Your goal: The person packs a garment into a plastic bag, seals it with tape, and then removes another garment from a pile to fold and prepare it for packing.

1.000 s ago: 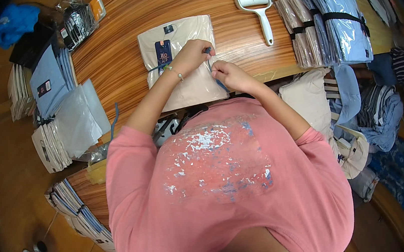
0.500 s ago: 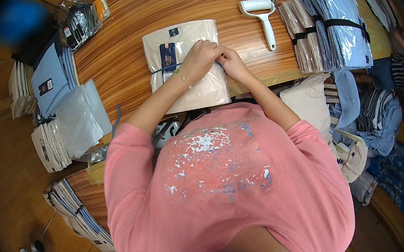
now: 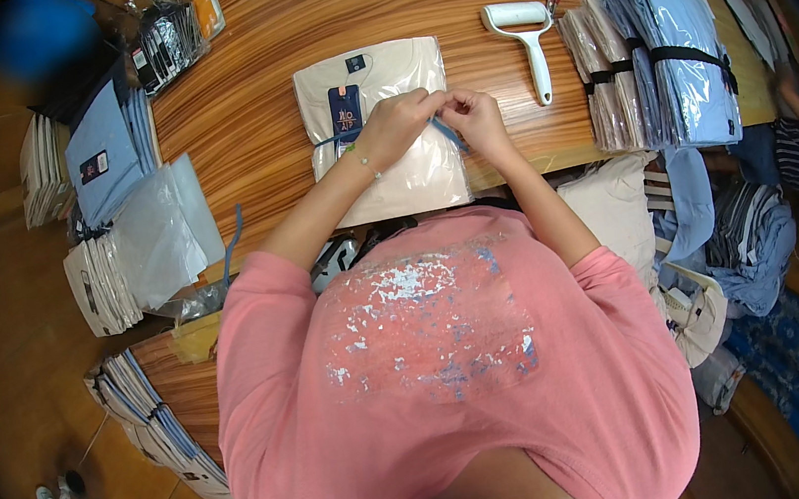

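A wooden table (image 3: 249,78) with a striped grain spreads under the work, and a person in a pink top (image 3: 453,363) with a flaking print leans at its near edge. On the right stands a pile of bagged blue shirts (image 3: 690,94), girt by a black band, with bagged beige garments (image 3: 602,95) just beside it. On the left, blue folded shirts (image 3: 109,170) stand near a few translucent bags (image 3: 155,245). The beige packet (image 3: 407,189), a folded garment in clear plastic, lies flat near the front edge of the table, between those piles. A white lint roller (image 3: 538,63) lies to its right, apart from it. The left hand (image 3: 396,122) bends over the packet's right half; its fingertips are partly hidden, so I cannot tell whether they grip anything. The right hand (image 3: 477,122) meets it at the packet's right edge, thumb and fingers pinched together on the blue strip (image 3: 325,142). That strip crosses the packet's front over a dark blue tag (image 3: 344,110), and a beaded bracelet (image 3: 366,162) circles the left wrist
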Action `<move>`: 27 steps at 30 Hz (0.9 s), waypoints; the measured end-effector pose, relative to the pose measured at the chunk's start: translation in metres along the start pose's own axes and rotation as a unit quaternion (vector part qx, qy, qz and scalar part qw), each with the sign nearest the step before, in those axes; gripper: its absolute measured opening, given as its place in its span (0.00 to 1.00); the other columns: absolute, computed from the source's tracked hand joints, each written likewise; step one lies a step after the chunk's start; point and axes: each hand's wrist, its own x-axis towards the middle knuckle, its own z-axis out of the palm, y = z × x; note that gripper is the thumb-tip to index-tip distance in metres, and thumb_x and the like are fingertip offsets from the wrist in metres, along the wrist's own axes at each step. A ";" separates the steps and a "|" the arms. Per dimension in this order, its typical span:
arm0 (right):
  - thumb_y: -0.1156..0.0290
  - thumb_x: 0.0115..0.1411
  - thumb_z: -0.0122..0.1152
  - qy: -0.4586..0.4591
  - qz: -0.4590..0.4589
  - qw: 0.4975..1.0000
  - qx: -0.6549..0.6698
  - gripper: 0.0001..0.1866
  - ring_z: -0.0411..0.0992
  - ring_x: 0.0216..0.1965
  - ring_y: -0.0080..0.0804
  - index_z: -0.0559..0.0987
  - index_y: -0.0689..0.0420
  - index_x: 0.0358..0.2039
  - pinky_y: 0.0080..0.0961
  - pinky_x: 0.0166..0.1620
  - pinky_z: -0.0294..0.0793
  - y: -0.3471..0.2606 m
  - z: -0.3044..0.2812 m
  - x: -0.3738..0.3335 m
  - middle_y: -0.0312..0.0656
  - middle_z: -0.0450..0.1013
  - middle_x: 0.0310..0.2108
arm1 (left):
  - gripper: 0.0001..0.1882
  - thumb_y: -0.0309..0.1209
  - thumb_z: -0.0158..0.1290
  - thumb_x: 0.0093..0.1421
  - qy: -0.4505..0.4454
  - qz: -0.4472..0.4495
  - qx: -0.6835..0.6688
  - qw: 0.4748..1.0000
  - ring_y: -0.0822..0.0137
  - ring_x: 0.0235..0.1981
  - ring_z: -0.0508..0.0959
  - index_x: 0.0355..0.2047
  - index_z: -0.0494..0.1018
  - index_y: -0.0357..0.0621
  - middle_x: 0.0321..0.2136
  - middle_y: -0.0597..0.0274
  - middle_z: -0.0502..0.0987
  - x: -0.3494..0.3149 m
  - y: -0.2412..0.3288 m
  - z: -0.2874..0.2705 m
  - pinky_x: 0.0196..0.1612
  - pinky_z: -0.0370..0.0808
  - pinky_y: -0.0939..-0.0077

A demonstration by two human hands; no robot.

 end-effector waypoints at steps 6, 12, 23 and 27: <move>0.78 0.43 0.58 0.087 -0.296 0.910 -0.279 0.06 0.68 0.33 0.41 0.75 0.61 0.26 0.33 0.38 0.69 0.016 -0.013 0.006 0.43 0.71 0.26 | 0.02 0.27 0.50 0.52 0.041 -0.018 0.035 0.998 0.58 0.24 0.74 0.28 0.70 0.46 0.22 0.61 0.72 -0.015 0.013 -0.002 0.29 0.66 0.67; 0.76 0.44 0.58 0.072 -0.294 0.897 -0.322 0.07 0.67 0.32 0.42 0.75 0.57 0.27 0.36 0.36 0.67 0.016 -0.020 0.005 0.43 0.69 0.26 | 0.06 0.31 0.55 0.52 0.016 -0.153 -0.005 0.988 0.61 0.29 0.73 0.25 0.69 0.46 0.23 0.64 0.74 -0.024 0.019 0.000 0.34 0.64 0.65; 0.67 0.48 0.59 -0.063 -0.314 0.834 -0.449 0.08 0.64 0.42 0.35 0.76 0.53 0.30 0.36 0.41 0.60 -0.026 -0.012 0.011 0.36 0.67 0.35 | 0.39 0.55 0.57 0.45 -0.025 -0.122 0.095 0.988 0.53 0.63 0.48 0.55 0.63 0.51 0.60 0.56 0.54 -0.033 0.008 -0.002 0.58 0.43 0.38; 0.68 0.47 0.59 -0.098 -0.342 0.775 -0.523 0.08 0.64 0.42 0.33 0.76 0.53 0.30 0.36 0.41 0.59 -0.021 -0.012 0.012 0.35 0.67 0.35 | 0.40 0.58 0.55 0.45 -0.044 -0.130 0.120 0.983 0.53 0.63 0.47 0.55 0.63 0.52 0.60 0.57 0.53 -0.038 0.008 0.002 0.58 0.42 0.36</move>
